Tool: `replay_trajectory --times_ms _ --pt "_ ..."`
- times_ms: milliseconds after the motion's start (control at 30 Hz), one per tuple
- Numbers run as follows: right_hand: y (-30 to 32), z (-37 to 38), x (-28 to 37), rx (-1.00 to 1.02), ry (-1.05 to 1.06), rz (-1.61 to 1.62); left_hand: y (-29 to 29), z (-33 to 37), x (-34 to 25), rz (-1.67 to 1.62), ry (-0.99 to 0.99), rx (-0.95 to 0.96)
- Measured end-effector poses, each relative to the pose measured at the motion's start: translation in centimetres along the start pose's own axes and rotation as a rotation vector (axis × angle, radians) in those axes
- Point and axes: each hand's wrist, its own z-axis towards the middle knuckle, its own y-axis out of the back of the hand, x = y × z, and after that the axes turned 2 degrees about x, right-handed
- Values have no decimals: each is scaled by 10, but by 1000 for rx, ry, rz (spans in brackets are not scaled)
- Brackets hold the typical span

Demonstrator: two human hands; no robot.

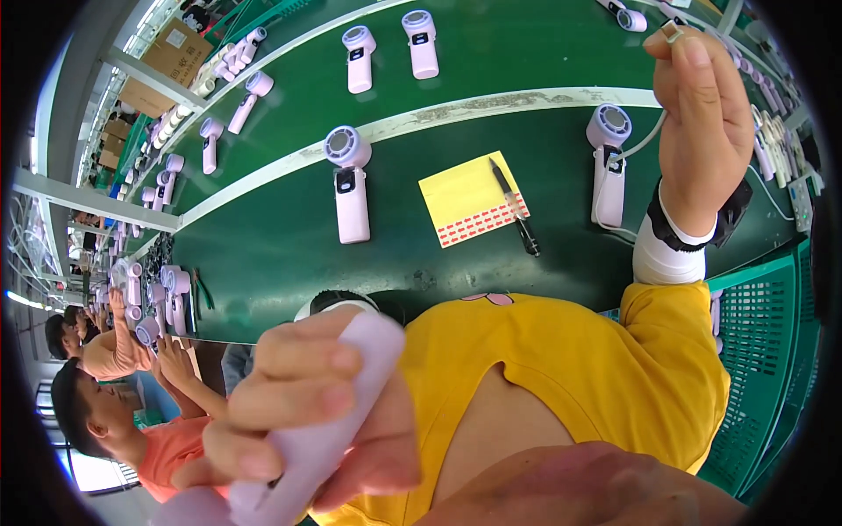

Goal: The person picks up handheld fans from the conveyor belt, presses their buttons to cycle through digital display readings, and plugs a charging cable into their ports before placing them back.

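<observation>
My left hand [294,373] is wrapped round a lilac handheld fan [320,447], held close at the lower left with its head pointing down. My right hand [702,131] is raised at the upper right, its fingertips pinching the small plug [673,32] of a white cable [651,138]. Below that hand, the cable hangs beside and across a second lilac fan [608,188] lying on the green bench. A third fan [353,202], with a small dark display, lies further left.
Between the fans are a yellow note pad [469,197] and a black pen [517,206]. A white divider strip [491,105] crosses the bench, with more fans beyond. Green crates [754,377] stand at right. Co-workers [145,430] sit at left near pliers [203,289].
</observation>
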Motion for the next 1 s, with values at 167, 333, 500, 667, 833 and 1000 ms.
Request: replay_trajectory --times_ms 167,333,500,667,833,1000 --pt "30 11 24 -138 126 46 14 21 100 -48 874 77" --pt "70 15 40 -98 116 344 4 -48 285 -267 1267 420" --pt "83 7 49 -81 214 291 -58 -99 395 779 1080 531" --pt "88 13 43 -63 230 196 -60 -121 449 1121 1073 691" --pt "88 19 33 -60 165 197 -33 -95 410 1441 745 428" --pt "70 18 29 -19 190 210 13 -108 392 1687 884 399"
